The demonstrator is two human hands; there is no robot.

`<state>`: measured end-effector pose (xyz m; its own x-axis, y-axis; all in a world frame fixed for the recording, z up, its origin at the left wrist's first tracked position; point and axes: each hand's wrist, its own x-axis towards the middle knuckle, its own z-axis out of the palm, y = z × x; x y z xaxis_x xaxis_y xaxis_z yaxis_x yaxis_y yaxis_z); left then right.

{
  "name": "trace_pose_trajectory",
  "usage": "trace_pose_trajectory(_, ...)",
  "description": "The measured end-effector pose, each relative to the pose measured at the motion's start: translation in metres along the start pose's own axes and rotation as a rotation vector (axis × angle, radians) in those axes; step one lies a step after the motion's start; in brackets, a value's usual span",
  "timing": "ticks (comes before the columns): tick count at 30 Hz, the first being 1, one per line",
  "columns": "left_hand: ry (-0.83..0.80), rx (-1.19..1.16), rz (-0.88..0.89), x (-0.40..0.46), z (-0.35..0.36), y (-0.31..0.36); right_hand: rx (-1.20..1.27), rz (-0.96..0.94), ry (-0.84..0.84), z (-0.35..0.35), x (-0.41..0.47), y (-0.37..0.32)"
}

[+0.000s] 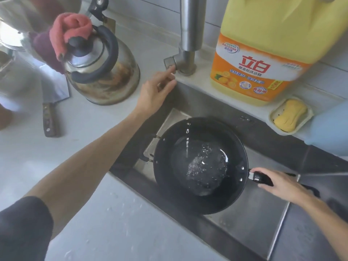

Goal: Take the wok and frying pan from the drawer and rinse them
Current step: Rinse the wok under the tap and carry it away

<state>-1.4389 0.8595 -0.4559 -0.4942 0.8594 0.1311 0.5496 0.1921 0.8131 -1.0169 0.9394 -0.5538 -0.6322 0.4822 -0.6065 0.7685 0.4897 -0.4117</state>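
A black wok [200,196] sits inside the steel sink [244,219], with a pool of water in its bottom and a thin broken stream falling into it. My right hand [280,182] grips the wok's long black handle at the right. My left hand [157,90] reaches to the back, its fingertips touching the tap's side knob [169,62] at the base of the steel faucet [190,34]. A small loop handle on the wok points left. No frying pan is in view.
A stained steel kettle [102,72] with a pink cloth [70,32] on it stands at the back left. A cleaver [49,110] lies beside it. A big yellow detergent jug [263,49] and a soap dish with yellow soap [291,114] stand behind the sink.
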Motion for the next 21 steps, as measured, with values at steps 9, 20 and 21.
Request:
trace_pose_trajectory(9, -0.688, 0.563, -0.372, -0.122, -0.031, -0.073, -0.047, 0.035, -0.082, 0.007, 0.014, -0.003)
trace_pose_trajectory(20, -0.7, 0.72, -0.416, -0.109, -0.007, -0.078, 0.06, 0.002, -0.179, 0.009, 0.018, -0.001)
trace_pose_trajectory(21, -0.7, 0.671, -0.431, -0.107, -0.006, -0.082, 0.092, 0.007, -0.212, 0.007, 0.019, -0.003)
